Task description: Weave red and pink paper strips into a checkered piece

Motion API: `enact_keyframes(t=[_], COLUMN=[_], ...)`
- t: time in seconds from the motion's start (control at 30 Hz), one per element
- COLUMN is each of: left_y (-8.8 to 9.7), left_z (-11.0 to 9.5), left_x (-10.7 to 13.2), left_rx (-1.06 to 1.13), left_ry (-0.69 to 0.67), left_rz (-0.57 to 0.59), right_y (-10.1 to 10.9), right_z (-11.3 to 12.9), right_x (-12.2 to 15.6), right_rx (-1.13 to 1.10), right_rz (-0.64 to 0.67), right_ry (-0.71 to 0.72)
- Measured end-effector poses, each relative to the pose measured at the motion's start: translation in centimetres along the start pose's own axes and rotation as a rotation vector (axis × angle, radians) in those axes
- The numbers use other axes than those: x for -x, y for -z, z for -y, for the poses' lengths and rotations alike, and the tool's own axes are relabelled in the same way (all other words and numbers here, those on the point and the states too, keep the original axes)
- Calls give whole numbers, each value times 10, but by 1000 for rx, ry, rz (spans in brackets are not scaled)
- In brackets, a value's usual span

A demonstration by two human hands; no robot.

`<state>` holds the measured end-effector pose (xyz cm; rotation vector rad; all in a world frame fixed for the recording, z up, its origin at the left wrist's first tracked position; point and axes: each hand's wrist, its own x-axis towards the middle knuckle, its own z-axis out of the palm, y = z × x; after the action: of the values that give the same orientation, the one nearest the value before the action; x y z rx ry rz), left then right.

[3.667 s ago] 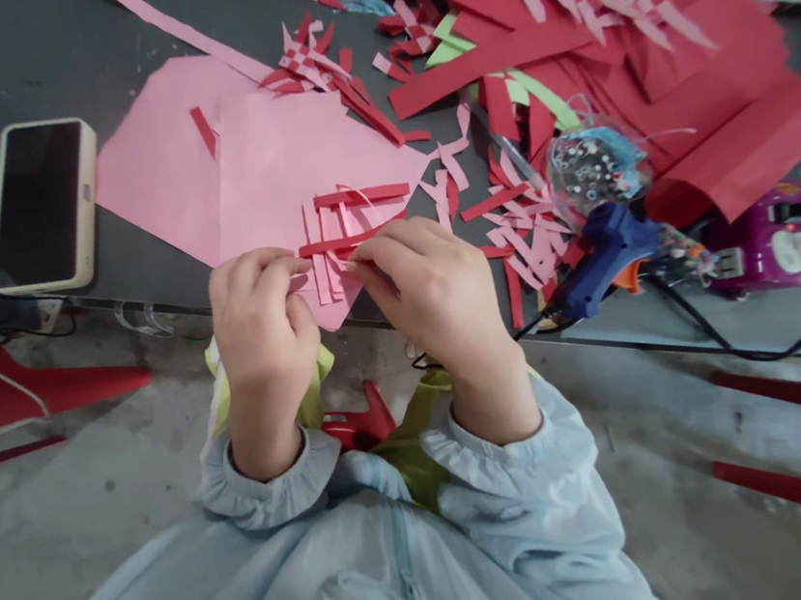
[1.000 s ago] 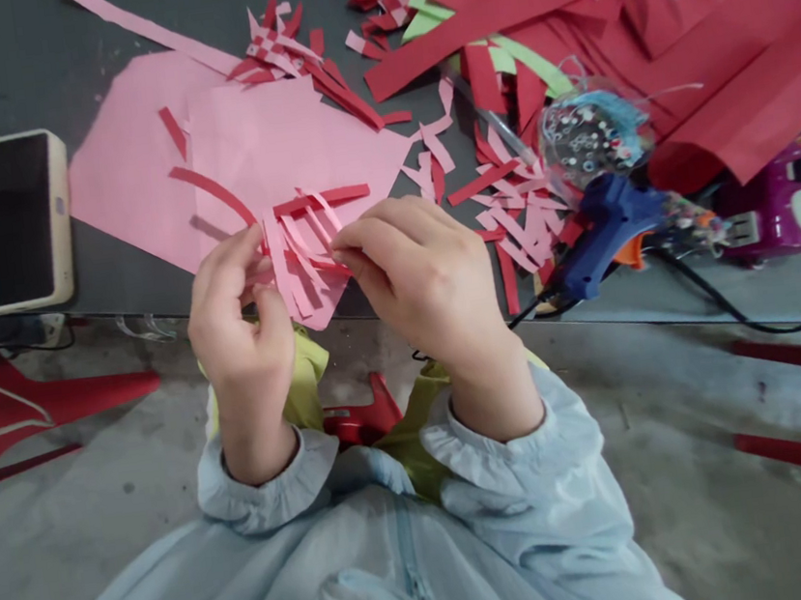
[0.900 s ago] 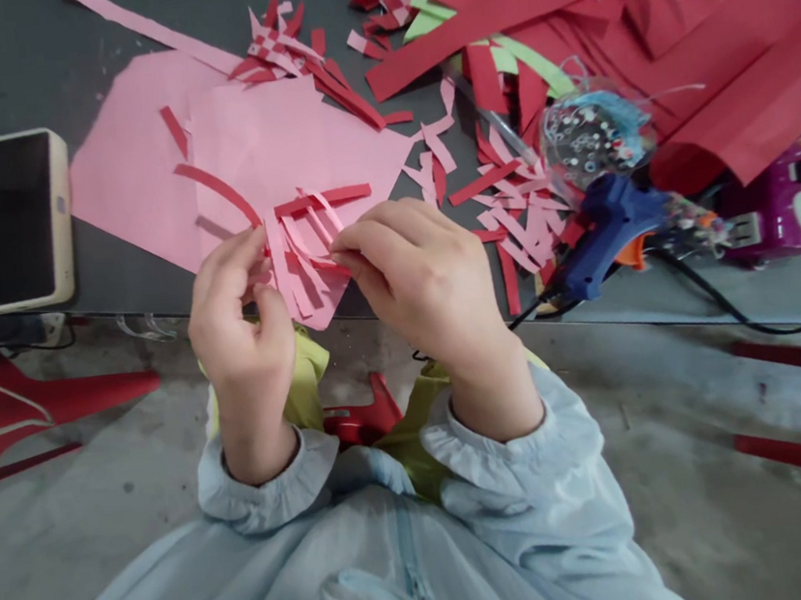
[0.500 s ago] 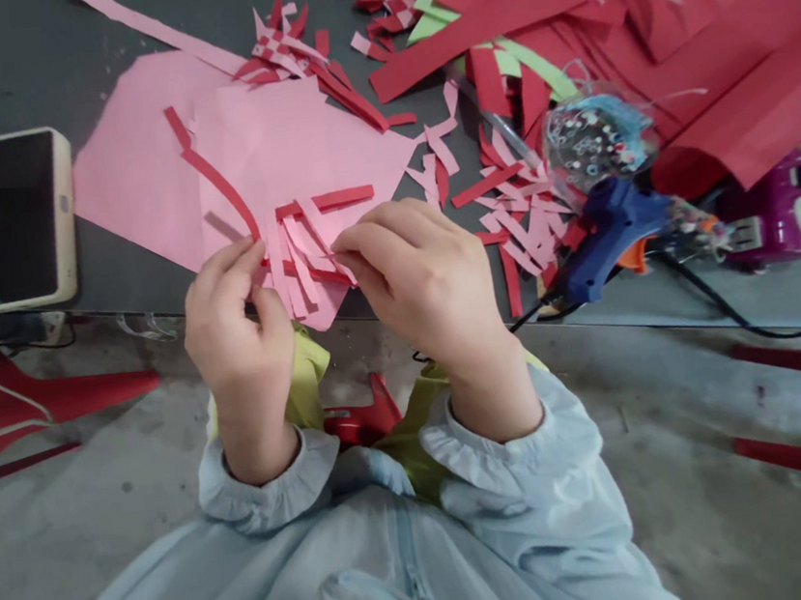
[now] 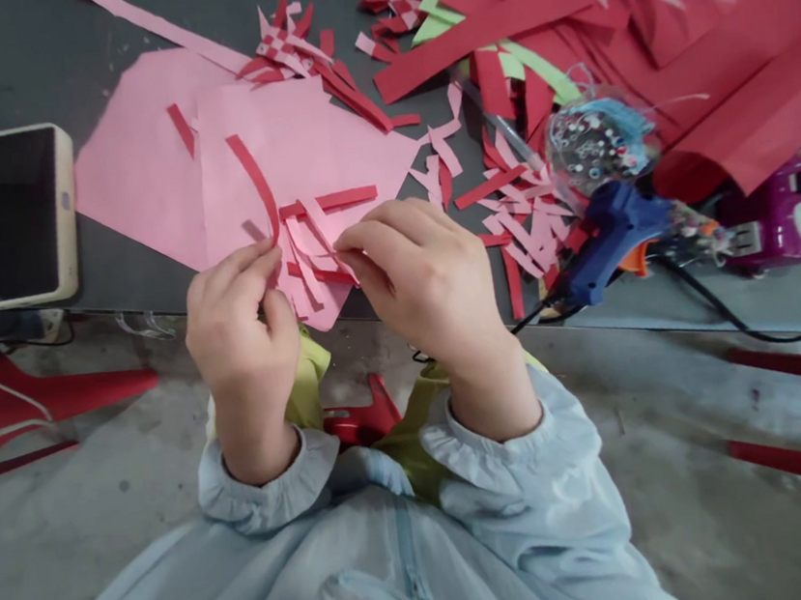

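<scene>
At the table's front edge, my left hand (image 5: 237, 305) pinches the lower end of a curved red paper strip (image 5: 256, 181). My right hand (image 5: 426, 272) has thumb and forefinger closed on the end of a pink paper strip (image 5: 320, 224). Between the two hands lie several pink strips crossed with red ones, and one red strip (image 5: 348, 196) runs along their far side. Pink paper sheets (image 5: 262, 122) are spread underneath. A separate short red strip (image 5: 181, 129) rests on the sheets farther left. The fingertips hide parts of the strips.
A phone (image 5: 21, 215) lies at the left. To the right are loose paper scraps (image 5: 525, 212), a clear bag of beads (image 5: 592, 140), a blue glue gun (image 5: 611, 230) with a cord, and a purple device (image 5: 791, 213). Red paper sheets (image 5: 699, 59) and woven pieces (image 5: 285, 43) lie farther back.
My left hand has moved slightly right with the curved red strip, which now stands apart from the short red strip. My right hand has stayed nearly in place.
</scene>
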<state>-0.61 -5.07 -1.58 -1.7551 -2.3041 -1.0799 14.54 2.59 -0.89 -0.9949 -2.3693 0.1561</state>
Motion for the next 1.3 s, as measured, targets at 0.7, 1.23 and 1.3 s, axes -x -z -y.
enact_keyframes(t=[0.7,1.23,1.3], left_y=[1,0,0], left_z=[3,2,3], left_x=[0,-1,-1], left_rx=[35,-67,-63], left_ry=[-73,-126,-143], left_rz=[145,313,304], right_y=[-4,5,6], right_z=[-3,0,-1], right_x=[-2,-1,0], right_rx=[-109,-216,-203], right_rz=[-96,-36,-18], right_ry=[-110,0,45])
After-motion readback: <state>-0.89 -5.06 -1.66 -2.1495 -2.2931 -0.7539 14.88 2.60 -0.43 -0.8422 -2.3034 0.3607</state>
